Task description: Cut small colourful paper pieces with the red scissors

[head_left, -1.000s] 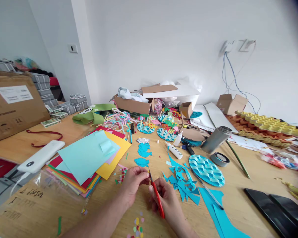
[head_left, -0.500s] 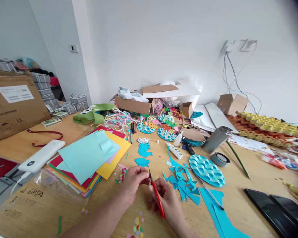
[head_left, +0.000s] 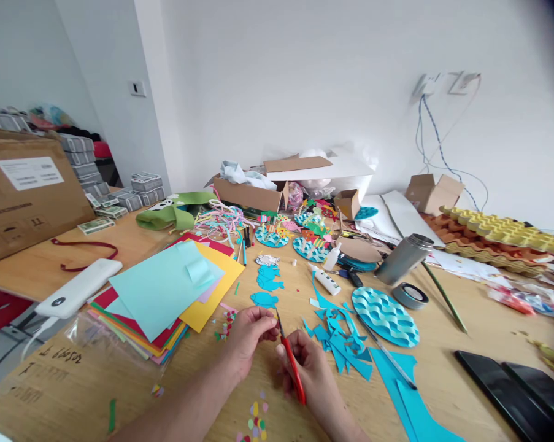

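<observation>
My right hand (head_left: 307, 365) is wrapped round red-handled scissors (head_left: 295, 371), whose blades point up and slightly left. Close beside the blades, my left hand (head_left: 251, 337) is closed in a pinch; whatever sits between its fingertips is too small to make out. Just beyond the fingertips lies a blue paper fish (head_left: 264, 300), with more blue fish cutouts (head_left: 270, 279) and a white drawn fish (head_left: 267, 260) behind it. Small coloured paper dots (head_left: 257, 423) are scattered on the table below my hands. Blue paper scraps (head_left: 338, 341) lie right of the scissors.
Left stands a stack of coloured paper (head_left: 157, 301) with a white power bank (head_left: 78, 288). To the right are a wavy blue oval (head_left: 384, 316), a glue bottle (head_left: 326, 280), a tape roll (head_left: 410, 296), a metal flask (head_left: 404, 261) and a black phone (head_left: 497, 393).
Both hands and the scissors hold almost the same place and pose. The view has shifted very slightly; nothing on the table has visibly moved.
</observation>
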Available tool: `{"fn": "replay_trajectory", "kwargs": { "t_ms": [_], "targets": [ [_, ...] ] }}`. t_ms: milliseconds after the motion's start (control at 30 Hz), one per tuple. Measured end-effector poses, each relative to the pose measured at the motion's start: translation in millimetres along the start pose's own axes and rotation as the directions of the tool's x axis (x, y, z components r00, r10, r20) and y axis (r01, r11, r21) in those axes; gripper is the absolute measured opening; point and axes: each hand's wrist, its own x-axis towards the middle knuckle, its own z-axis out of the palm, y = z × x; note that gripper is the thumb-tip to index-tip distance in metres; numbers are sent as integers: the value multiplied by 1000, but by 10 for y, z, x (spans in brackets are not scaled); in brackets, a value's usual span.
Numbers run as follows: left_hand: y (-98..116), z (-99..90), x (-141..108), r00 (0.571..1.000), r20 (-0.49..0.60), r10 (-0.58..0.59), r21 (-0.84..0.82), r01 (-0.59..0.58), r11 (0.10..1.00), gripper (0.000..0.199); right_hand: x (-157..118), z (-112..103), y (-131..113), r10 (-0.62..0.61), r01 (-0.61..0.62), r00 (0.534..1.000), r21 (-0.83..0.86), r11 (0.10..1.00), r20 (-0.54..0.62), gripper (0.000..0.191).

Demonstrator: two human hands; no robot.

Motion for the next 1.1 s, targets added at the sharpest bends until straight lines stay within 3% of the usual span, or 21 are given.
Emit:
{"fn": "replay_trajectory", "kwargs": {
  "t_ms": [333, 533, 700, 900, 1100],
  "targets": [
    [30, -15, 12, 1000, -11, 6, 25, -5, 1000, 9, -18, -7, -32, -2, 2, 1000, 13, 1000, 0, 38],
    [7, -33, -3, 999, 40, 2, 399, -18, 917, 6, -6, -50, -98, -124, 149, 971, 117, 982, -203, 35],
    [-32, -48, -12, 985, 172, 31, 627, -133, 768, 13, 11, -81, -125, -131, 163, 968, 137, 977, -214, 33],
    [-3, -46, -3, 986, 168, 4, 686, -120, 717, 15, 26, -72, -113, -155, 176, 965, 84, 981, -209, 30],
    [48, -38, 0, 988, 151, -31, 670, -79, 738, 10, 45, -77, -69, -159, 174, 960, 46, 984, -230, 29]
  ]
}}
